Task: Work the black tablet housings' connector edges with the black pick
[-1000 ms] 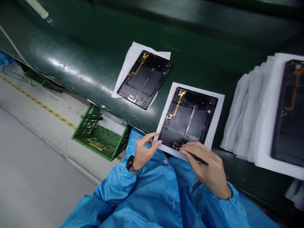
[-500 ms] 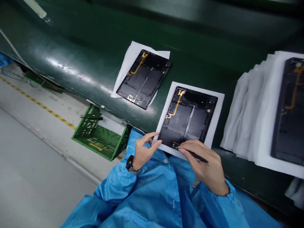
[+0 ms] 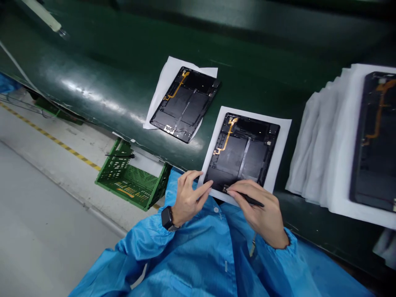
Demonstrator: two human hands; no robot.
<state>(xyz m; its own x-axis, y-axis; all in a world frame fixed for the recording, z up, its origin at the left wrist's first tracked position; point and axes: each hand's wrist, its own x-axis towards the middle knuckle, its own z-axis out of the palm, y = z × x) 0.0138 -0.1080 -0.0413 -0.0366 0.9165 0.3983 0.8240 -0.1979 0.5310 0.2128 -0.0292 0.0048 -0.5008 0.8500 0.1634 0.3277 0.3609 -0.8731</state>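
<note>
Left grip (image 3: pixel 188 198) open, fingers at white paper (image 3: pixel 278 152) edge; right grip (image 3: pixel 258 208) closed on black pen (image 3: pixel 250 199), tip at tablet frame (image 3: pixel 235 152) bottom edge.

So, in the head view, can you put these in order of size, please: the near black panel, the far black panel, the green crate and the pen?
1. Near panel and green crate: they look alike, but the crate is further from the camera, so I do not rank them.
2. Far panel
3. Pen, in the right hand
</note>
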